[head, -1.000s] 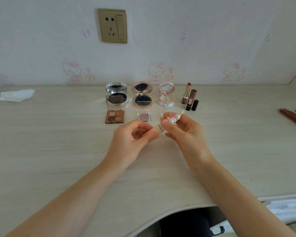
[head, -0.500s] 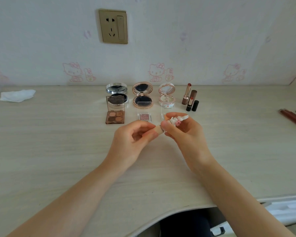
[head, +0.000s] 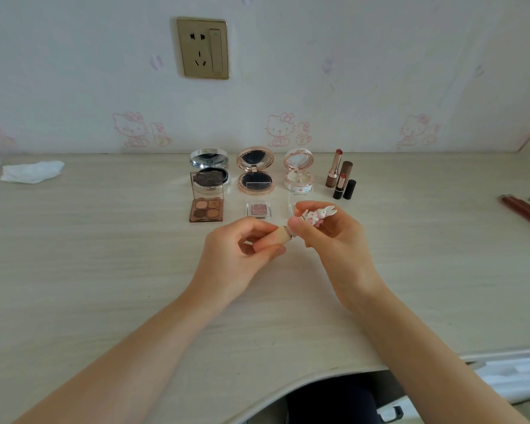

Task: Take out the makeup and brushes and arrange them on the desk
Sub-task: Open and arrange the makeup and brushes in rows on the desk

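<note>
Right now your left hand (head: 233, 255) pinches the beige tube (head: 279, 237) and your right hand (head: 328, 237) grips its bunny-topped cap (head: 318, 214), both above the desk (head: 104, 270). Behind: three round compacts (head: 255, 172) (all open), two lipsticks (head: 337, 166), one four-pan palette (head: 206, 206).

Relative to the small square glitter eyeshadow pan (head: 258, 208), the right hand (head: 328, 237) now sits slightly farther right than one second ago. The white-and-pink bunny-topped cap (head: 318, 215) it pinches now points right and lies flatter. The beige cylindrical tube (head: 280, 236), gripped by the left hand (head: 242, 255), now shows more of its length between the two hands.
</note>
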Action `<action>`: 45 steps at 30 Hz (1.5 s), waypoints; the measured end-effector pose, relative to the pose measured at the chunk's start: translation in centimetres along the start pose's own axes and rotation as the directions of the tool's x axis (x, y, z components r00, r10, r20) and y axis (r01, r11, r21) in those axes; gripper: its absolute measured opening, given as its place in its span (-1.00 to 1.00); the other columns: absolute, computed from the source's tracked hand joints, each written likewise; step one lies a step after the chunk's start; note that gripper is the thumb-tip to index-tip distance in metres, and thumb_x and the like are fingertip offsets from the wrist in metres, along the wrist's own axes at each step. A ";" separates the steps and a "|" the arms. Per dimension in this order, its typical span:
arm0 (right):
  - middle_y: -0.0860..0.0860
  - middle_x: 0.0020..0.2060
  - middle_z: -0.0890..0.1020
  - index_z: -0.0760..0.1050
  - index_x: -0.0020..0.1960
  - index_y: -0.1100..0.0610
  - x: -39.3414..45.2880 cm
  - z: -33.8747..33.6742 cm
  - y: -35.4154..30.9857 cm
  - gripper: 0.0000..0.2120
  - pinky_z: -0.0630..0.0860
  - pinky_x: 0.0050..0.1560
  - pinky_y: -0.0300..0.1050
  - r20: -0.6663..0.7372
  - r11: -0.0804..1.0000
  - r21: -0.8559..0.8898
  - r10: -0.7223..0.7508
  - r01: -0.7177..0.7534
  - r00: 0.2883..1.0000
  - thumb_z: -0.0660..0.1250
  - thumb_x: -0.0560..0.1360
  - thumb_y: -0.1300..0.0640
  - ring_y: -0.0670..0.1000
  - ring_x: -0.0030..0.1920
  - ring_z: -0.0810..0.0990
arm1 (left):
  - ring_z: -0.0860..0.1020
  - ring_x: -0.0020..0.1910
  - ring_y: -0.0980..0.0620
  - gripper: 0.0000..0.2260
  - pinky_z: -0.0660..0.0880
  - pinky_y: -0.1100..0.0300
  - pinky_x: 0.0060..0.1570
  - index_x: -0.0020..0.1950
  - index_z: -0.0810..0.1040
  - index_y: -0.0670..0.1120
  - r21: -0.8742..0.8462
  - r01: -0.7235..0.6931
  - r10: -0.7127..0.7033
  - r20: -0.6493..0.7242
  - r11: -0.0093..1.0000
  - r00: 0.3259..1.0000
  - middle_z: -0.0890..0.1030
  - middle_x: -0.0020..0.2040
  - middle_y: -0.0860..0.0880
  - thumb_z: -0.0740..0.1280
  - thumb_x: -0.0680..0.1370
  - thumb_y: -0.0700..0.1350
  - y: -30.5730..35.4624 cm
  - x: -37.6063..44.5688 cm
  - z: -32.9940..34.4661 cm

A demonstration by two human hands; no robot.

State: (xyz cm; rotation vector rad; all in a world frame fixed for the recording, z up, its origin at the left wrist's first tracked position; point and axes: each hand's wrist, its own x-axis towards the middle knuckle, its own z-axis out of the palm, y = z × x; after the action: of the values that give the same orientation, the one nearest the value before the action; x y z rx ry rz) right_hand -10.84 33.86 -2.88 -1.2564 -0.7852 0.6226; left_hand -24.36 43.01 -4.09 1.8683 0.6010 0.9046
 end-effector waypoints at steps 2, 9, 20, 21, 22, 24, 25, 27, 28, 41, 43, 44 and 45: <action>-0.09 -0.26 0.65 0.61 0.01 0.05 0.0 0.1 0.0 -0.78 0.49 -0.20 -0.32 -0.015 1.000 -0.008 0.000 0.000 1.000 0.49 0.39 0.20 -0.15 -0.24 0.59 | 0.64 -0.15 0.11 -0.82 0.55 0.26 -0.16 -0.06 0.66 -0.04 0.008 -0.007 0.007 0.006 1.000 1.000 0.68 -0.17 0.10 0.53 0.37 -0.19 0.0 0.0 0.0; 0.04 0.01 0.68 0.50 0.20 0.06 -0.1 -0.2 -0.1 -0.60 0.57 0.10 -0.06 0.066 0.994 0.112 0.005 -0.012 0.998 0.45 0.40 0.27 0.04 0.08 0.65 | 0.64 -0.15 0.11 -0.85 0.51 0.31 -0.15 -0.04 0.65 -0.05 -0.019 0.008 -0.007 0.015 1.000 1.000 0.68 -0.16 0.08 0.49 0.42 -0.17 0.1 -0.1 0.0; 0.00 0.01 0.69 0.52 0.18 0.06 0.1 -0.3 0.2 -0.61 0.58 0.09 -0.14 0.051 0.996 0.085 0.005 -0.009 0.999 0.45 0.37 0.19 -0.01 0.08 0.65 | 0.63 -0.12 0.07 -0.88 0.52 0.26 -0.10 -0.04 0.63 -0.10 -0.016 -0.001 0.002 0.045 1.000 0.999 0.68 -0.17 0.04 0.47 0.44 -0.18 0.3 -0.2 0.1; -0.03 -0.01 0.69 0.54 0.15 0.06 0.1 -0.3 0.2 -0.62 0.58 0.06 -0.15 0.026 0.998 0.060 0.020 -0.022 0.999 0.48 0.36 0.13 -0.05 0.04 0.66 | 0.63 -0.12 0.07 -0.88 0.53 0.24 -0.09 -0.04 0.63 -0.09 -0.012 0.000 0.001 0.048 1.000 0.999 0.68 -0.16 0.04 0.47 0.44 -0.18 0.3 -0.2 0.1; -0.05 -0.05 0.69 0.56 0.11 0.06 0.1 -0.2 0.2 -0.66 0.58 0.00 -0.17 0.003 0.999 0.029 0.034 -0.034 0.999 0.50 0.35 0.09 -0.08 -0.02 0.66 | 0.64 -0.11 0.07 -0.88 0.54 0.22 -0.08 -0.04 0.63 -0.09 -0.008 -0.001 0.001 0.051 1.000 0.999 0.68 -0.16 0.04 0.47 0.44 -0.17 0.3 -0.2 0.1; -0.02 -0.15 0.66 0.56 -0.01 0.10 0.0 -0.2 0.3 -0.76 0.53 -0.12 -0.21 -0.019 0.999 -0.008 0.036 -0.036 0.999 0.50 0.37 0.10 -0.11 -0.15 0.64 | 0.64 -0.10 0.08 -0.88 0.54 0.24 -0.07 -0.03 0.63 -0.08 -0.006 -0.011 0.011 0.051 1.000 0.999 0.68 -0.15 0.04 0.47 0.45 -0.18 0.3 -0.3 0.0; 0.01 -0.17 0.64 0.54 -0.04 0.11 0.0 -0.2 0.3 -0.78 0.52 -0.14 -0.22 -0.021 1.000 -0.007 0.029 -0.029 0.999 0.50 0.37 0.14 -0.10 -0.17 0.64 | 0.64 -0.11 0.08 -0.88 0.53 0.27 -0.09 -0.03 0.63 -0.09 -0.007 -0.014 0.014 0.048 1.000 0.999 0.68 -0.15 0.05 0.46 0.45 -0.18 0.3 -0.3 0.0; 0.05 -0.12 0.67 0.52 -0.02 0.10 0.1 -0.3 0.4 -0.75 0.54 -0.10 -0.19 -0.018 1.000 0.012 0.022 -0.021 1.000 0.50 0.36 0.18 -0.05 -0.12 0.66 | 0.64 -0.11 0.10 -0.88 0.50 0.32 -0.11 -0.03 0.63 -0.09 -0.012 -0.010 0.011 0.038 1.000 0.999 0.68 -0.15 0.05 0.46 0.46 -0.18 0.3 -0.2 -0.1; 0.04 -0.09 0.69 0.52 0.02 0.08 0.1 -0.3 0.4 -0.71 0.54 -0.06 -0.16 -0.012 0.999 0.040 0.024 -0.024 1.000 0.50 0.35 0.18 -0.02 -0.07 0.67 | 0.63 -0.11 0.11 -0.88 0.49 0.33 -0.12 -0.02 0.63 -0.09 -0.013 -0.008 0.008 0.034 1.000 0.999 0.68 -0.15 0.05 0.46 0.46 -0.17 0.3 -0.2 -0.1; 0.07 -0.12 0.65 0.51 0.08 0.12 0.0 -0.2 0.2 -0.69 0.54 -0.13 -0.24 -0.025 0.994 0.091 0.060 -0.058 0.998 0.49 0.38 0.22 -0.04 -0.13 0.64 | 0.63 -0.10 0.15 -0.87 0.48 0.36 -0.14 -0.01 0.63 -0.07 0.010 -0.032 0.032 0.009 0.999 0.999 0.68 -0.13 0.09 0.46 0.45 -0.18 0.4 -0.2 -0.1; 0.08 -0.07 0.68 0.50 0.15 0.07 0.0 -0.2 0.1 -0.64 0.54 -0.08 -0.24 0.002 0.988 0.138 0.066 -0.065 0.998 0.47 0.40 0.27 -0.01 -0.08 0.66 | 0.63 -0.11 0.16 -0.86 0.48 0.38 -0.15 -0.01 0.63 -0.07 0.012 -0.034 0.034 0.002 0.999 0.999 0.68 -0.13 0.09 0.47 0.45 -0.17 0.3 -0.2 -0.1; 0.07 -0.06 0.68 0.51 0.16 0.07 0.0 -0.2 0.0 -0.65 0.54 -0.08 -0.25 0.010 0.988 0.143 0.061 -0.062 0.998 0.45 0.42 0.28 -0.01 -0.05 0.66 | 0.63 -0.11 0.16 -0.86 0.48 0.38 -0.15 -0.01 0.63 -0.07 0.012 -0.034 0.034 0.002 0.999 0.999 0.68 -0.13 0.09 0.47 0.45 -0.17 0.3 -0.2 -0.1; 0.04 -0.04 0.68 0.52 0.16 0.07 0.0 -0.1 0.1 -0.67 0.54 -0.09 -0.25 0.010 0.990 0.131 0.057 -0.057 0.998 0.44 0.43 0.27 -0.02 -0.03 0.66 | 0.63 -0.11 0.16 -0.86 0.49 0.36 -0.15 -0.01 0.63 -0.07 0.015 -0.036 0.036 0.003 0.999 0.999 0.68 -0.13 0.09 0.47 0.45 -0.17 0.2 -0.2 -0.1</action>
State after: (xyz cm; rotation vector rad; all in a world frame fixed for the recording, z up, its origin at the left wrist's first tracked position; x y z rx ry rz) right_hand -10.73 33.79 -2.97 -1.1595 -0.7040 0.7138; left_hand -24.57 42.85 -3.90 1.8989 0.5756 0.9230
